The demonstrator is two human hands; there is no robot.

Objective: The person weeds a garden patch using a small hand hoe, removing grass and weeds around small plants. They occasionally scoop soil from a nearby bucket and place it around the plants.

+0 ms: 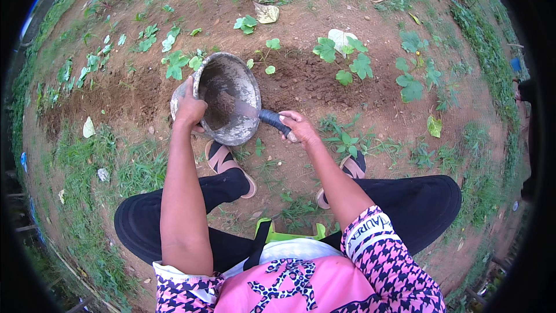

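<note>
A worn round bowl [246, 82], its wall blotched grey and whitish, is tilted on its side above the soil. My left hand [190, 109] grips its left rim, thumb towards the inside. Some brown soil [220, 105] lies inside the bowl. In my right hand [299, 128] is a hand tool with a handle wrapped in dark tape [273, 120]. Its flat blade [246, 109] reaches over the bowl's right rim into the bowl. The blade's far end is hard to tell from the soil.
A strip of loosened soil [299, 78] runs across beyond the bowl, with leafy young plants [360, 66] along it. My sandalled feet [223, 161] stand either side of grass tufts. Between my legs shows a green plastic seat [282, 237]. Dry leaves [266, 13] lie about.
</note>
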